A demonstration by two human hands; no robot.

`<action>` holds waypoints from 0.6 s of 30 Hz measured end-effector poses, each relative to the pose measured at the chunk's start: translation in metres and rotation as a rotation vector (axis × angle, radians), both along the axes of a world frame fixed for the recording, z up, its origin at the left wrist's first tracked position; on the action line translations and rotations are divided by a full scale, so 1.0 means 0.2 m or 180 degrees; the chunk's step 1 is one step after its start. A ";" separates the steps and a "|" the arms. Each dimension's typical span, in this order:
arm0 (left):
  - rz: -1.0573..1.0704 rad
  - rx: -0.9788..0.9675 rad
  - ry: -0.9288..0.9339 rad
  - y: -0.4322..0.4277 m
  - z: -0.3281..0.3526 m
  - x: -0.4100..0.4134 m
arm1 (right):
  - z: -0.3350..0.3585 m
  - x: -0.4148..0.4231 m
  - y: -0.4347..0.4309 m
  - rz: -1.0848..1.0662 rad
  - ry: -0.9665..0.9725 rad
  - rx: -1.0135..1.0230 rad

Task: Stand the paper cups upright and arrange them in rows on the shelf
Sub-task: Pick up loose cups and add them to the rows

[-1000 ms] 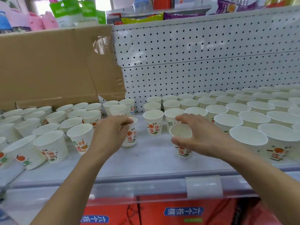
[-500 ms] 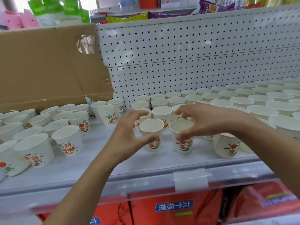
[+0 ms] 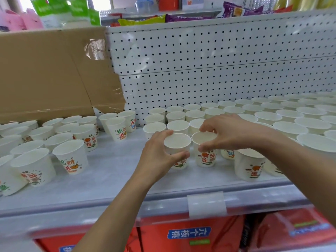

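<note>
Plainly these are light, thin-walled things. The white paper cup with red and green print sits in the left hand, thumb in front and fingers curled round its upper wall. The second printed paper cup, just beside it, is pinched at the rim from above by the right hand.

Both are upright at the near end of the rows of upright cups, seemingly resting on the pale grey shelf. I judge they would dent under a hard squeeze and tip at a nudge, so the stiffer rolled rim is the best hold.

The shelf looks smooth, so cups should slide easily. Room is tight: loose cups crowd the left, a white pegboard and a brown cardboard box close the back.
</note>
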State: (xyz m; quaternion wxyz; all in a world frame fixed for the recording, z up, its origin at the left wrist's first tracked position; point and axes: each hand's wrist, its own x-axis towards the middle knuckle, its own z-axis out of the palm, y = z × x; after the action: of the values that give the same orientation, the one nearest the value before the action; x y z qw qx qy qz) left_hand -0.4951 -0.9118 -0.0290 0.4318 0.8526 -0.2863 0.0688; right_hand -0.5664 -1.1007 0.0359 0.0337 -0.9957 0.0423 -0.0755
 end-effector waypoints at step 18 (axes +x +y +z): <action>0.0406 -0.0283 -0.0657 0.10 -0.02 -0.12 | -0.03 -0.05 0.21 0.0730 -0.1582 0.0775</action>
State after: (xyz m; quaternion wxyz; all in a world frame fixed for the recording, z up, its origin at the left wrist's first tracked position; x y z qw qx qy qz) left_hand -0.5199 -0.8914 -0.0336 0.4322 0.8374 -0.2710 0.1961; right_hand -0.5754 -1.0589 0.0292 0.1705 -0.9336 -0.0713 -0.3071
